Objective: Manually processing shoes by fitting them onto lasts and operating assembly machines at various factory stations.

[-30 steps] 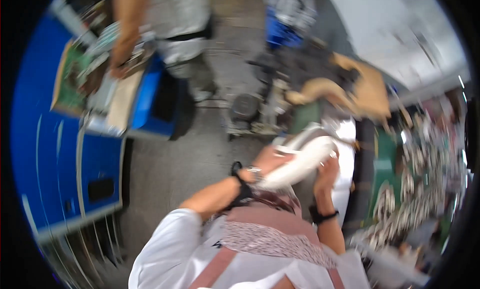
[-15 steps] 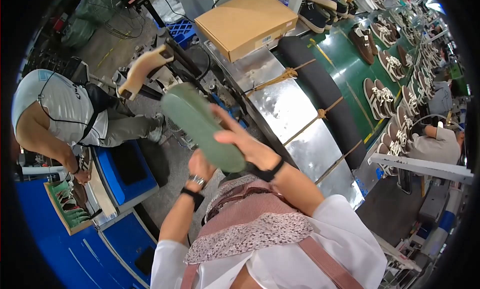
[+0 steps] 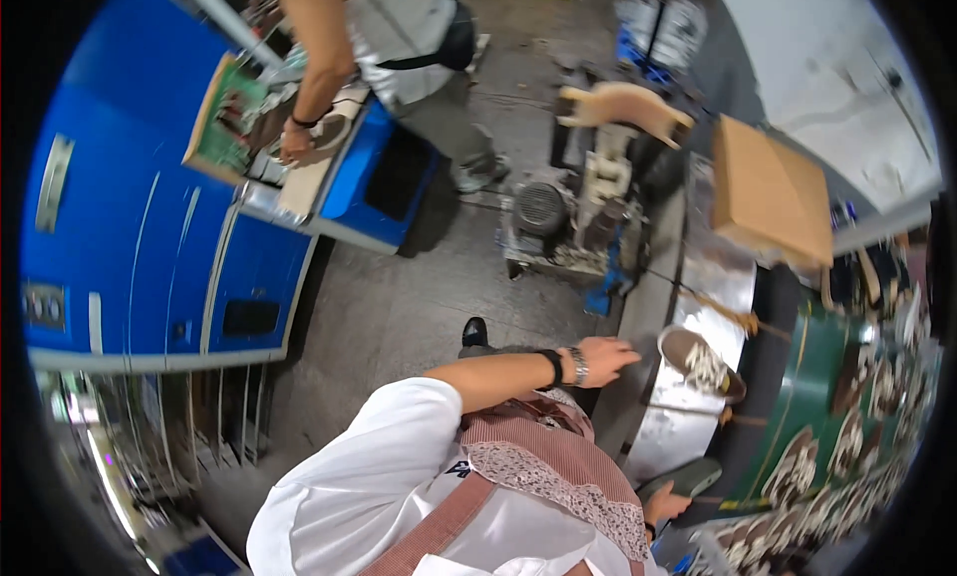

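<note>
My left hand reaches out to the right over the metal bench edge, fingers stretched and nothing in it. Just beyond its fingertips, apart from them, a brown shoe with white laces lies on the shiny metal strip. Lower right, my right hand grips a dark green shoe last at the side of the bench. Some of that hand's fingers are hidden behind the last.
Several brown laced shoes line the green conveyor at right. A cardboard box stands on the bench's far end. Ahead is a motor machine. At left, a co-worker's hand handles a shoe by a blue machine.
My view has swung left. The green last, earlier before me near both hands, is now low at the right in my right hand. My left hand has come away toward the bench.
</note>
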{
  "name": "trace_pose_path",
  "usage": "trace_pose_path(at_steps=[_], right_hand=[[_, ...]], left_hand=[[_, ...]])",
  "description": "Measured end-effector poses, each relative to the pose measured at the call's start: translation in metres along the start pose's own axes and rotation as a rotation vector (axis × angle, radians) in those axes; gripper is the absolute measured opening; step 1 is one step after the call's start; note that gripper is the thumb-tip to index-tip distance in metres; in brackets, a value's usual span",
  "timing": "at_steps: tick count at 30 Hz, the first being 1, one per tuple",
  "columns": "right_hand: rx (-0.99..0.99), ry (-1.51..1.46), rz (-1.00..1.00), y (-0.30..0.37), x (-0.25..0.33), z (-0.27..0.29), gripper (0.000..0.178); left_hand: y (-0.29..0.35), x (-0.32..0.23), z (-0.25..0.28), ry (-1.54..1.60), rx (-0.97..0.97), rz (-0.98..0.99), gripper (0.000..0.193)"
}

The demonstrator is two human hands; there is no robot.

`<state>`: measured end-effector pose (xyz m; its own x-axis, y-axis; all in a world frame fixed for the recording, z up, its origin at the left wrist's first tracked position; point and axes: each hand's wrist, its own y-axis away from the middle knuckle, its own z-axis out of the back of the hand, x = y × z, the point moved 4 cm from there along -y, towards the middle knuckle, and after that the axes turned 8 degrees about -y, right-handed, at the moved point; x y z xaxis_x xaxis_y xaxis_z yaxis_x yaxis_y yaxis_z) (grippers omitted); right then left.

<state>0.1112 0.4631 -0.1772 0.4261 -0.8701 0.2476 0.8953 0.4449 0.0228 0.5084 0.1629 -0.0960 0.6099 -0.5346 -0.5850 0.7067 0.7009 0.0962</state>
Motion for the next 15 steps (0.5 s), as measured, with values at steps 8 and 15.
trace_pose_path(at_steps=[8,15], right_hand=[[-0.159,-0.376,1.003,0.098,0.349,-0.017,0.059],[0.820,-0.764,1.530,0.434,0.678,-0.034,0.050]], left_hand=[[0.315,0.247,0.007,0.078,-0.126,0.932,0.052],[0.502,0.290,0.041,0.336,-0.337,1.286,0.054]])
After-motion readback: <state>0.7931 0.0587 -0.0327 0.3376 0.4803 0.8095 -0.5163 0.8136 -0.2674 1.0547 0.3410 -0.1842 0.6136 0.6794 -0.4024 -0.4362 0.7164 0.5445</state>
